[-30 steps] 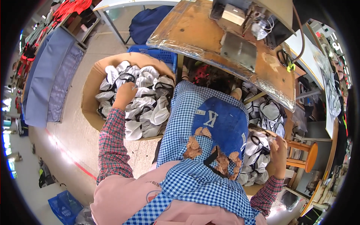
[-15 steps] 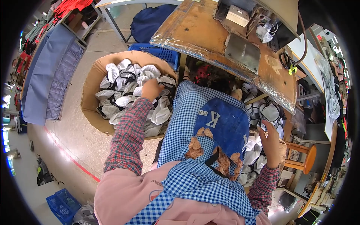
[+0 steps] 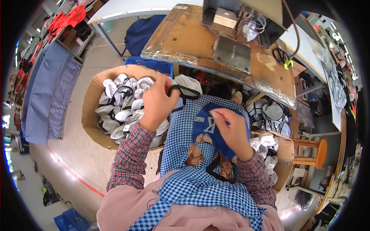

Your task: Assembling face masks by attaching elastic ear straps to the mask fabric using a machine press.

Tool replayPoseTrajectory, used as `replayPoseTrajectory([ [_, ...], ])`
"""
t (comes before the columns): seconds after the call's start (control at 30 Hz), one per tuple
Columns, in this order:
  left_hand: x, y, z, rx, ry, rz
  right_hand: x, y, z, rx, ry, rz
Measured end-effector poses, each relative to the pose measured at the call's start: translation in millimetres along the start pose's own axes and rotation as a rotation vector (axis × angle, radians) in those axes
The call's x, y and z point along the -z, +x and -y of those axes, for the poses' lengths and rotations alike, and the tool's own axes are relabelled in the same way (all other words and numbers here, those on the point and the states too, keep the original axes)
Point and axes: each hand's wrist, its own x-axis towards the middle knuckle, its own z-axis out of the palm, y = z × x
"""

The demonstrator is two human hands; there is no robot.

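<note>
The left hand (image 3: pixel 158 103) has its thumb and fingers closed around the black edge of a white piece (image 3: pixel 187 82), held up between the left box (image 3: pixel 89 117) and the lap, below the counter (image 3: pixel 185 38). The right hand (image 3: pixel 233 131) hangs over the apron (image 3: pixel 175 136), empty, its fingers bent and loosely parted. More white pieces (image 3: pixel 129 101) fill the left box; others lie in the right box (image 3: pixel 286 157), near a stool (image 3: pixel 321 153).

The carton (image 3: pixel 89 115) sits left, basket (image 3: pixel 165 68) apparently behind it, stool (image 3: pixel 322 153) far right.
</note>
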Motion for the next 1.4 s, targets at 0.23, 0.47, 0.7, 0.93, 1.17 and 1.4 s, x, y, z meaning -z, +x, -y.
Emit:
replayPoseTrajectory([
  [0.23,-35.8,-44.9,-54.4,-0.294,-0.130,0.073,-7.5,8.4,-0.3,-0.263,0.257,-0.013],
  [0.47,-55.9,-71.5,-59.3,-0.189,-0.251,0.212,2.5,-6.4,-18.8,-0.153,0.231,-0.069],
  [0.7,-6.6,-43.3,-73.6,-0.249,-0.152,0.532,19.2,-8.9,-22.3,-0.055,0.159,0.088],
  [0.93,2.3,0.6,-73.7,-0.605,-0.266,0.781,40.9,-8.4,-16.2,-0.017,0.300,0.372],
  [1.17,-16.9,-3.1,-73.6,-0.550,-0.310,1.114,41.6,-17.2,-31.3,-0.074,0.465,0.491],
  [1.4,-30.1,-4.4,-59.0,-0.363,-0.285,1.223,44.6,-14.5,-23.2,0.160,0.089,0.372],
])
